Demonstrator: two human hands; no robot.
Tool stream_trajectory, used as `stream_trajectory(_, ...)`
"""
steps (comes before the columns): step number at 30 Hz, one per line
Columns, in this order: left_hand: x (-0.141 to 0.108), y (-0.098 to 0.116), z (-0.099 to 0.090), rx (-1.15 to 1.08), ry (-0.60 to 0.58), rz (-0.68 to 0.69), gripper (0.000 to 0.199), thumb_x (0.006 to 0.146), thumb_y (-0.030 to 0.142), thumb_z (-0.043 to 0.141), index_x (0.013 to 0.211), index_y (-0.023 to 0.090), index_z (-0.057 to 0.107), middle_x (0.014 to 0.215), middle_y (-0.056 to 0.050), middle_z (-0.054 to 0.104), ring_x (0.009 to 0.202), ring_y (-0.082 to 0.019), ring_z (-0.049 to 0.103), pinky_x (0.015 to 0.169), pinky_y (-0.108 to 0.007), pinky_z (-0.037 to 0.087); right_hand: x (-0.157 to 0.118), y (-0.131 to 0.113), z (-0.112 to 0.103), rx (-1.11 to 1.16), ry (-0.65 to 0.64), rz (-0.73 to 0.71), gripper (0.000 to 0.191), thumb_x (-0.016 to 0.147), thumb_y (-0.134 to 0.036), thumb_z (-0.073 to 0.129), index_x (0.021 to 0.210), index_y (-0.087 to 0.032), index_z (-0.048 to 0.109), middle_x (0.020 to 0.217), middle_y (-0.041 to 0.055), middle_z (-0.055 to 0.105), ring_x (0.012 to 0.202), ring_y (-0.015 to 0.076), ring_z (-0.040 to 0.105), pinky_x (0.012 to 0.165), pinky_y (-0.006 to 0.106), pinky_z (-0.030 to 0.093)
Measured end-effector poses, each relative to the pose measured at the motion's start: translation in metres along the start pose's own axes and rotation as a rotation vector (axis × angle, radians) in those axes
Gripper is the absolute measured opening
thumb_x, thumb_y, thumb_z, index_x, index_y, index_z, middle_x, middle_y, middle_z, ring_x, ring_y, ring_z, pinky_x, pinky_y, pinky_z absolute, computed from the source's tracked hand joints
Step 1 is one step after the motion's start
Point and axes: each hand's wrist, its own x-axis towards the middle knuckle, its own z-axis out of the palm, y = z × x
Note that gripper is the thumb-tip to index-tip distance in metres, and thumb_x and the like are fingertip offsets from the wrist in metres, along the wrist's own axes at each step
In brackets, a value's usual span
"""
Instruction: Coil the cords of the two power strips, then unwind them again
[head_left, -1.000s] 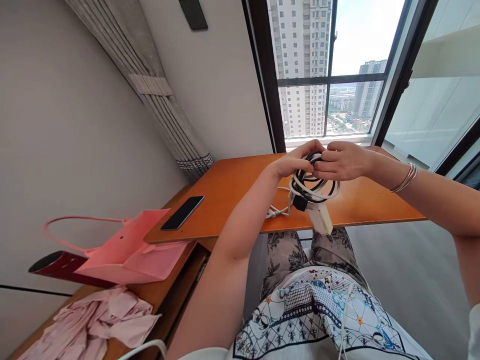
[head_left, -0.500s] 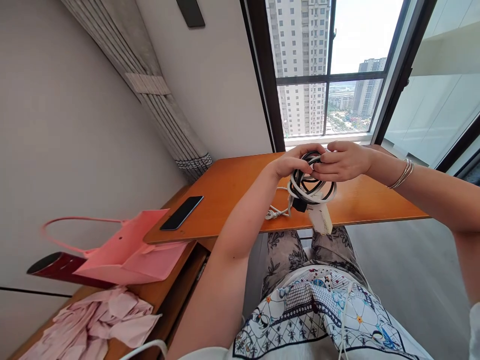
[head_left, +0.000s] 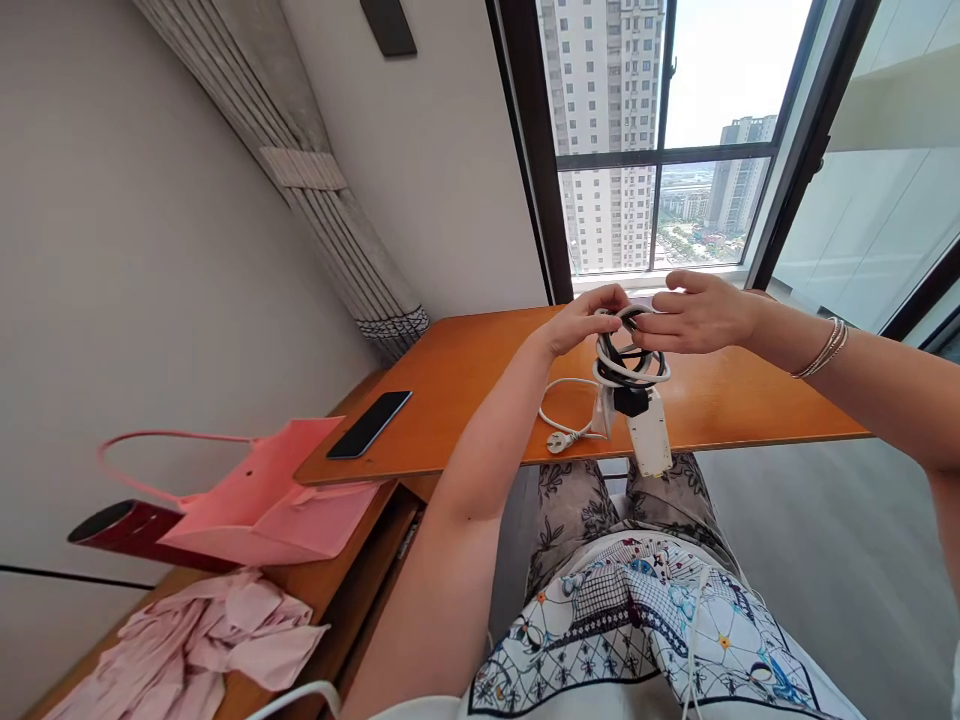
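The person's lap, in patterned trousers and a printed top, fills the bottom of the view and is cut off by the frame, as are both upper arms. Beyond it the orange desk [head_left: 465,380] runs under the window [head_left: 660,150], its near edge partly covered by the left forearm. A lower wooden surface to the left is mostly buried: a pink bag [head_left: 262,495] with a long loop handle lies flat over it and overlaps the desk's corner, and a dark red cylinder [head_left: 127,525] pokes out from beneath the bag, its far end hidden. Crumpled pink cloth [head_left: 210,640] sits nearer the camera, cropped at the lower left. A black phone [head_left: 369,424] lies face up on the desk, well apart from the hands.

Above the desk's middle, the left hand [head_left: 581,322] and right hand [head_left: 697,315] meet over a coil of cables [head_left: 630,362] (black and white loops wound together, too tangled to count). Both hands pinch the top of the coil with fingertips closed on it; the right hand's remaining fingers are stretched out loosely. Exactly which strand each hand has is hidden by the fingers. Bracelets [head_left: 823,348] ring the right wrist.

A white adapter block [head_left: 649,440] hangs from the coil past the desk's front edge, with a small black piece just above it that is hard to make out. A loose white cord curves off left across the desk and ends in a white plug [head_left: 556,441].
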Motion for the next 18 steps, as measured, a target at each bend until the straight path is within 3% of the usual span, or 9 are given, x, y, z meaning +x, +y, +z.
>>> stream_trajectory(5, 0.003, 0.0, 0.015, -0.136, 0.039, 0.012, 0.053, 0.055, 0.041, 0.086, 0.097, 0.02, 0.063, 0.087, -0.002, 0.063, 0.085, -0.02, 0.064, 0.081, -0.033, 0.052, -0.002, 0.01, -0.004, 0.0, 0.023, 0.103, 0.047, 0.107, -0.032, 0.019, 0.099, -0.031, 0.066, 0.078, 0.0015, 0.061, 0.082, 0.0189, 0.053, 0.092, 0.042, 0.044)
stream_trajectory(9, 0.002, -0.007, 0.016, -0.172, 0.074, -0.033, 0.06, 0.052, 0.042, 0.09, 0.101, 0.02, 0.064, 0.084, -0.002, 0.063, 0.087, -0.023, 0.067, 0.085, -0.036, 0.054, -0.003, 0.017, -0.006, 0.038, 0.024, 0.103, 0.046, 0.106, -0.036, 0.022, 0.104, -0.032, 0.068, 0.081, 0.0012, 0.063, 0.085, 0.0188, 0.055, 0.099, 0.046, 0.043)
stream_trajectory(14, -0.004, -0.007, 0.008, -0.215, -0.071, -0.11, 0.064, 0.051, 0.046, 0.092, 0.103, 0.023, 0.062, 0.09, -0.003, 0.068, 0.089, -0.022, 0.07, 0.088, -0.037, 0.055, -0.01, 0.035, -0.001, 0.141, 0.09, 0.103, 0.039, 0.105, -0.041, 0.032, 0.107, -0.031, 0.07, 0.088, 0.0, 0.07, 0.09, 0.017, 0.06, 0.103, 0.048, 0.042)
stream_trajectory(18, -0.008, 0.002, 0.003, -0.175, -0.127, -0.159, 0.056, 0.06, 0.046, 0.087, 0.103, 0.021, 0.062, 0.088, -0.005, 0.07, 0.08, -0.022, 0.071, 0.079, -0.037, 0.058, -0.014, 0.05, 0.005, 0.215, 0.202, 0.151, 0.048, 0.106, -0.05, 0.029, 0.101, -0.028, 0.072, 0.092, -0.0028, 0.072, 0.093, 0.0129, 0.062, 0.102, 0.044, 0.042)
